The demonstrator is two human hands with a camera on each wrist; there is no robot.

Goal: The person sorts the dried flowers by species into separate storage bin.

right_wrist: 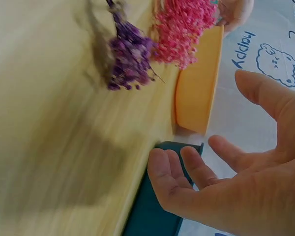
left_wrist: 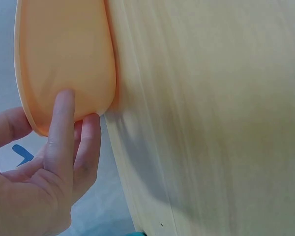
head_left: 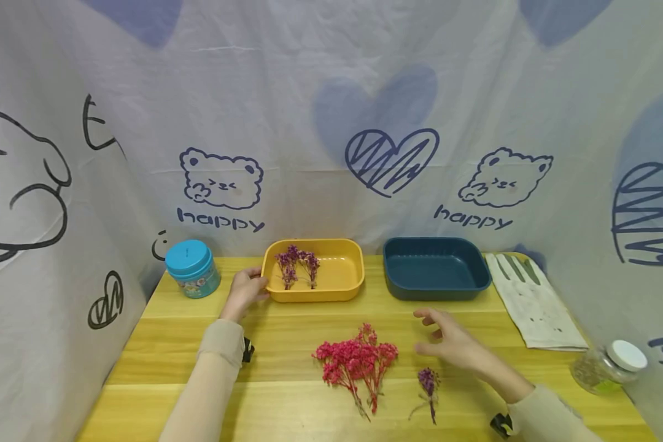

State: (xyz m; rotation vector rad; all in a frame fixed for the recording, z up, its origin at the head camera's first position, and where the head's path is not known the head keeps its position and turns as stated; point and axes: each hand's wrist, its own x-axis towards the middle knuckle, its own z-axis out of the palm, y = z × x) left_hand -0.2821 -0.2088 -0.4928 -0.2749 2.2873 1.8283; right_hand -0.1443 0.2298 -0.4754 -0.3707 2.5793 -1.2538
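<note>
My left hand (head_left: 247, 291) holds the left end of a yellow tray (head_left: 315, 295), its fingers spread around the corner; the left wrist view shows fingertips on the tray's wall (left_wrist: 83, 54). Two small bunches of dried purple flowers (head_left: 298, 264) lie inside that tray. My right hand (head_left: 447, 341) hovers over the table with fingers loosely bent and nothing in them. Just below it in the head view lies another small purple bunch (head_left: 428, 383), tied at the stems. Left of that are dried pink flowers (head_left: 356, 362). Behind the right hand stands a dark blue tray (head_left: 436, 293) with nothing in it.
A blue lidded jar (head_left: 193, 270) stands at the table's back left. White gloves (head_left: 536, 307) lie to the right of the blue tray, and a clear jar with a white lid (head_left: 608, 367) is near the right edge. A printed cloth (head_left: 309, 123) hangs behind the wooden table (head_left: 287, 399).
</note>
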